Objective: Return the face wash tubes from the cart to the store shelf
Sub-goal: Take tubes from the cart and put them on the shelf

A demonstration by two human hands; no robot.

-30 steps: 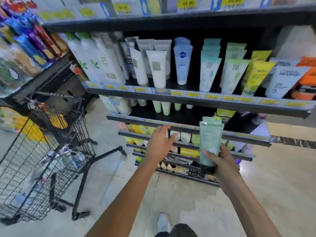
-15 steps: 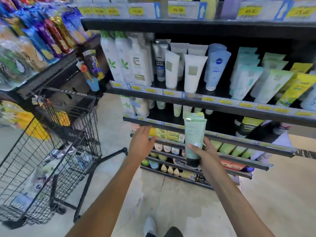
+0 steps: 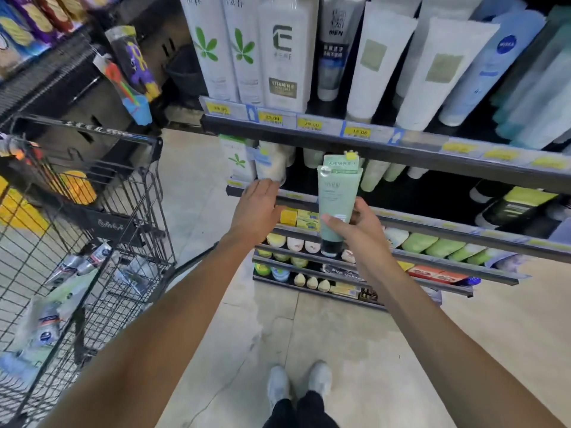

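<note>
The store shelf (image 3: 370, 140) fills the upper and right part of the view, several tiers of dark boards with yellow price labels along their front edges. Its top visible tier carries upright white bottles (image 3: 244, 47) with green leaf marks and a row of white tubes (image 3: 432, 75) standing cap down, with a pale blue tube farther right.

To the left stands a black wire cart (image 3: 92, 217) on the pale tiled floor (image 3: 309, 335). More tubes and packets (image 3: 74, 267) lie loose in its basket, too blurred to read.

Two bare forearms reach forward from the bottom edge. The right hand (image 3: 355, 230) grips a pale green face wash tube (image 3: 338, 196) around its lower half, thumb across the front and fingers curled behind. The tube stands upright, dark cap at the bottom, its flat crimped end just below the front edge of the labelled tier, in front of the tier below.

The left hand (image 3: 258, 208) holds nothing. Its fingers are straight and close together, palm down, with the fingertips at the front edge of that lower tier, just under a white tube (image 3: 273, 165). Whether they touch the tube cannot be told.

A pair of white shoes (image 3: 298, 384) stands on the floor below.
</note>
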